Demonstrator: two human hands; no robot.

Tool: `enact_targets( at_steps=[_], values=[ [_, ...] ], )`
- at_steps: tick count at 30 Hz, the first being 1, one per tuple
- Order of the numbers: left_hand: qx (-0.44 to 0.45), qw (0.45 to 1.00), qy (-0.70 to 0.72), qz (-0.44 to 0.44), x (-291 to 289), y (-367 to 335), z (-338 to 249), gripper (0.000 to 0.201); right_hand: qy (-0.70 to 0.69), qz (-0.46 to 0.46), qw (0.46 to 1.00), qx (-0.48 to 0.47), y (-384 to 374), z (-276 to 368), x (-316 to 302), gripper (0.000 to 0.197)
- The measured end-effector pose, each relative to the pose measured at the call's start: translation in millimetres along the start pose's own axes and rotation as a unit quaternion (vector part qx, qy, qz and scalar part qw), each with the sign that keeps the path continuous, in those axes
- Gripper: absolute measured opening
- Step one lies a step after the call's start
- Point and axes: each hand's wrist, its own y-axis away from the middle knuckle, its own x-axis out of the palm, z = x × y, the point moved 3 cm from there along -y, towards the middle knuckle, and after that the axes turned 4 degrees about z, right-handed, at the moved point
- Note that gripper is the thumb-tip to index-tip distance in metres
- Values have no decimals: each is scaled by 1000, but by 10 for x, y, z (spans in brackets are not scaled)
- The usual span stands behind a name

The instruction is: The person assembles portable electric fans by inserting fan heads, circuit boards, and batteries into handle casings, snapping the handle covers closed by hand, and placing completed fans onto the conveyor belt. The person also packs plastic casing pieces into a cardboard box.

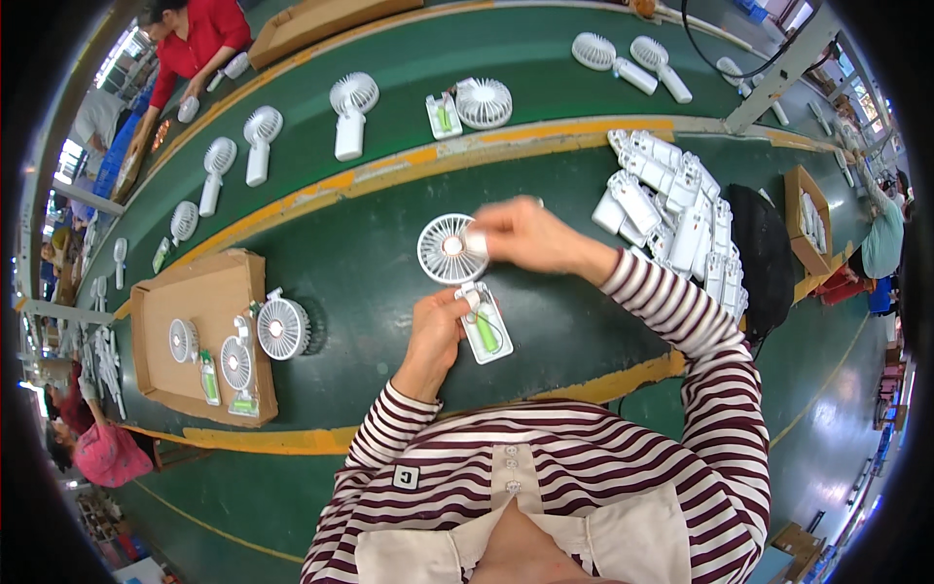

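Observation:
In front of me lies a small white handheld fan, its round grille head (pixel 446 255) pointing away from me. Its handle is open and shows a green battery (pixel 485 329) with thin wires inside the white shell (pixel 498 343). My left hand (pixel 431 339) is closed on this handle near the hinge, thumb along its upper end. My right hand (pixel 530 237) is bent in a pinch at the right rim of the grille. Its fingertips are blurred, with a whitish patch at them, and what they hold cannot be made out.
At left, a cardboard tray (pixel 151 336) holds fans with open handles; another fan (pixel 283 329) sits by its edge. White handle shells (pixel 671 200) are piled at right beside a black bundle (pixel 762 258). Several fans lie along the green belt (pixel 409 78) beyond; a person in red (pixel 206 34) works there.

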Motion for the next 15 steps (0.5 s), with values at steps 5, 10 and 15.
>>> enact_targets(
  at_steps=[5, 10, 15],
  values=[
    [-8, 1000, -3, 25, 67, -25, 60, 22, 519, -281, 806, 36, -840, -455, -891, 61],
    [-30, 999, 29, 31, 15, -1, 101, 23, 428, -225, 842, 240, -1328, -963, -1297, 82],
    [-20, 999, 38, 21, -93, 4, 194, 17, 420, -246, 844, 225, -1291, -948, -1180, 81]
  ],
)
